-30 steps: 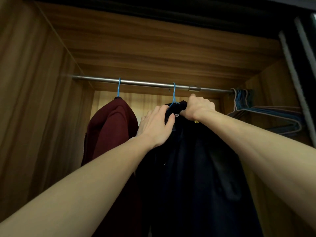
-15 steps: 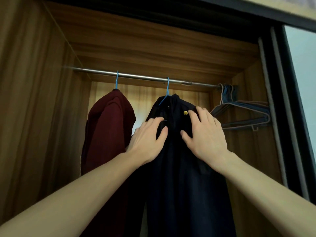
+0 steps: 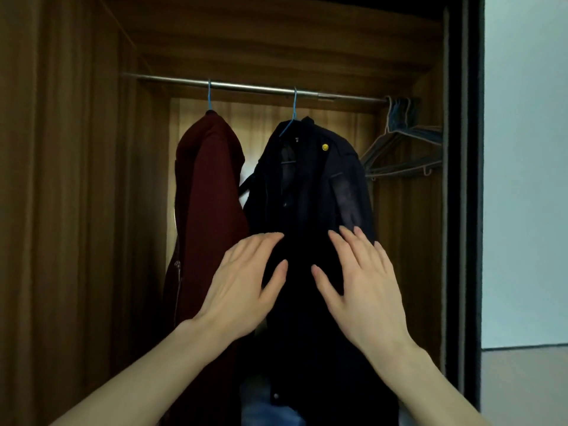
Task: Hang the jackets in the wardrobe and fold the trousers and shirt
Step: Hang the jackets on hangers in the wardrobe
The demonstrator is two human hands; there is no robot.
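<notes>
Both hands are sliding down off the collar of the navy jacket (image 3: 310, 192), where they were gripping a second ago; the left hand (image 3: 242, 284) and right hand (image 3: 362, 287) are now spread flat and open against its front, each grip holding nothing. That suggests the hanging is finishing: the navy jacket is dangling from a blue hanger (image 3: 291, 115) on the wardrobe rail (image 3: 255, 87), just beside the maroon jacket (image 3: 206, 192) on its own hanger. Spare hangers (image 3: 402, 149) are bunching at the rail's right end, clear of the work. Something blue is showing at the wardrobe floor, too dim to identify. The trousers and shirt are not appearing anywhere here.
</notes>
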